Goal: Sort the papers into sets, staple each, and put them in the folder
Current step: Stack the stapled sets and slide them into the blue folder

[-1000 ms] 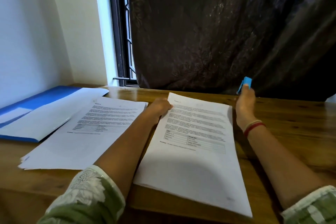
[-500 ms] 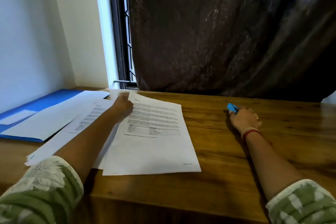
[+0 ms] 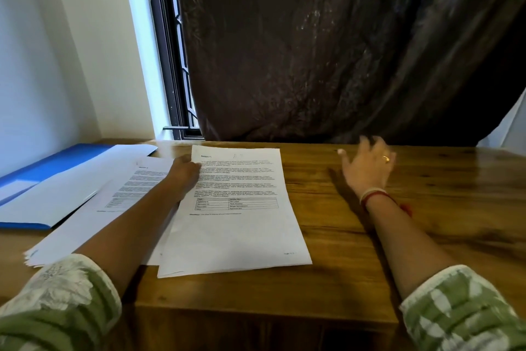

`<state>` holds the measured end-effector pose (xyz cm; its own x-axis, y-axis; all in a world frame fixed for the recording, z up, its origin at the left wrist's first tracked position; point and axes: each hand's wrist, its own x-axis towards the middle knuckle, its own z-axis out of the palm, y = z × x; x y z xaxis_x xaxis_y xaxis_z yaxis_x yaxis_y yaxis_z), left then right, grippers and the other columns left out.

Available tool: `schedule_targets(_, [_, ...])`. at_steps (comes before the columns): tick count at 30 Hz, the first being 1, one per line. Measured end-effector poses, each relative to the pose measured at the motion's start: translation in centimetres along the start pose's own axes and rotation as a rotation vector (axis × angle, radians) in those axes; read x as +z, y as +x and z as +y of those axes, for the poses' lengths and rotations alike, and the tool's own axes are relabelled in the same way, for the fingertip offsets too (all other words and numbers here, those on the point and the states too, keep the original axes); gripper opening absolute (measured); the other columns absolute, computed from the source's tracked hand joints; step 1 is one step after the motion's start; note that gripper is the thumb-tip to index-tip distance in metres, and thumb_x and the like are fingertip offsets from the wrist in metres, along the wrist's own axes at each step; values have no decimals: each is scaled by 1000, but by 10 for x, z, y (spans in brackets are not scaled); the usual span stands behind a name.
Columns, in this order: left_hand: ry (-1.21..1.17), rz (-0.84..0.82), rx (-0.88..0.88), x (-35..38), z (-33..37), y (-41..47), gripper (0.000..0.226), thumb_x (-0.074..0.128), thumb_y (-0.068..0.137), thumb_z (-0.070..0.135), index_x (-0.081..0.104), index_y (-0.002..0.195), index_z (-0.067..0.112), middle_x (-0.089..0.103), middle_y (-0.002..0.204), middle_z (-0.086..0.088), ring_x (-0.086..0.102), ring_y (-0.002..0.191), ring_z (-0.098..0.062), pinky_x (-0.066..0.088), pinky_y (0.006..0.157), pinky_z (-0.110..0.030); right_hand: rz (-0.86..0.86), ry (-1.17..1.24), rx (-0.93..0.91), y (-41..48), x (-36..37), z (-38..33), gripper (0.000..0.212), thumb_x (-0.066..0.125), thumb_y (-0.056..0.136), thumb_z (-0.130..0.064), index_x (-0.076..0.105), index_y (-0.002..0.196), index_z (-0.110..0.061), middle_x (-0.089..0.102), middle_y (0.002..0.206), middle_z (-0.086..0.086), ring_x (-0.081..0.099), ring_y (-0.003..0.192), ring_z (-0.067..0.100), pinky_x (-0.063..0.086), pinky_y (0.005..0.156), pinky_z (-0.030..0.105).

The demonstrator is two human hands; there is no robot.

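Note:
A printed paper set [image 3: 236,225] lies on the wooden table [image 3: 412,242] in front of me, text side up. My left hand [image 3: 185,172] grips its upper left edge, fingers tucked out of sight at the paper. To the left, partly under that set, is a second pile of printed sheets [image 3: 113,208]. An open blue folder [image 3: 57,157] lies at the far left with a white sheet [image 3: 71,188] on it. My right hand [image 3: 367,168] hovers over the bare table at the right, fingers spread and blurred, holding nothing. No stapler is visible.
A dark curtain [image 3: 341,51] hangs right behind the table's back edge. A barred window [image 3: 173,66] and white wall stand at the back left. The table's front edge runs close to my sleeves.
My left hand has slid the paper set from the right side over onto the left pile. My right hand set the blue stapler down, let go, and now lifts open; the stapler is out of sight.

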<state>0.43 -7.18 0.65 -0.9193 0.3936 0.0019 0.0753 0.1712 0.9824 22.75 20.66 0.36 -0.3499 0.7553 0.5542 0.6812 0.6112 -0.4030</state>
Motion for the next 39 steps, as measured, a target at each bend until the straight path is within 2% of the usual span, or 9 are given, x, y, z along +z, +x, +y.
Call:
schedule_targets(5, [-86,76,-24,7,8,-3,27,42,100,4,55,123,9,61,113,-11,57,95,-31,47,85,-39,-470,936,56,-53,-6,-88,78,56,91,-50,18,152,-21,28,154,10,35,138,30,36,110,47])
schedule_targets(7, [-149,89,-58,6,7,-3,29,43,100,7,54,127,6,62,113,-14,58,93,-31,48,81,-40,-717,1040,72,-70,-4,-97,79,67,89,-34,18,149,-19,41,147,8,46,130,29,42,105,46])
schedule_targets(10, [-214,88,-83,2,6,-3,27,44,99,7,55,123,7,63,112,-15,62,85,-30,51,76,-38,-873,994,-31,-69,2,-91,38,66,88,-9,48,119,-22,59,127,0,57,117,22,49,98,41])
schedule_targets(13, [-175,57,-64,-2,5,-5,27,45,98,6,57,121,8,65,111,-14,63,89,-31,52,78,-41,-972,955,38,-59,9,-83,37,60,91,-4,54,127,-15,61,129,2,58,119,24,46,102,47])
schedule_targets(17, [-64,-17,4,-19,0,-12,13,51,97,13,57,108,12,65,106,-13,63,89,-29,53,80,-37,-936,1019,195,-54,17,-77,29,52,96,-4,56,123,-13,61,128,8,60,113,28,47,100,51])
schedule_targets(21, [571,150,185,-59,-15,8,27,60,93,26,62,115,9,61,120,-11,55,113,-31,40,100,-39,-851,1068,297,-50,20,-77,24,48,97,1,54,117,-12,59,130,12,58,115,32,47,99,49])
schedule_targets(24, [790,278,87,-89,-17,8,41,64,88,37,59,123,15,53,131,-17,46,123,-36,35,105,-43,-867,1053,313,-50,18,-78,28,49,97,-1,53,122,-12,59,128,11,59,112,31,49,95,46])
schedule_targets(28, [1030,194,-71,-114,-25,2,71,60,84,57,43,135,11,45,137,-19,41,127,-39,35,104,-46,-906,1017,303,-53,15,-80,32,48,98,-3,51,128,-12,59,122,8,60,103,27,52,80,40])
schedule_targets(39, [1109,-10,-8,-88,-6,-15,61,61,81,62,60,120,15,62,124,-5,55,106,-23,38,86,-29,-928,947,318,-50,12,-81,30,50,97,-3,53,124,-16,60,126,10,60,111,32,48,97,50])
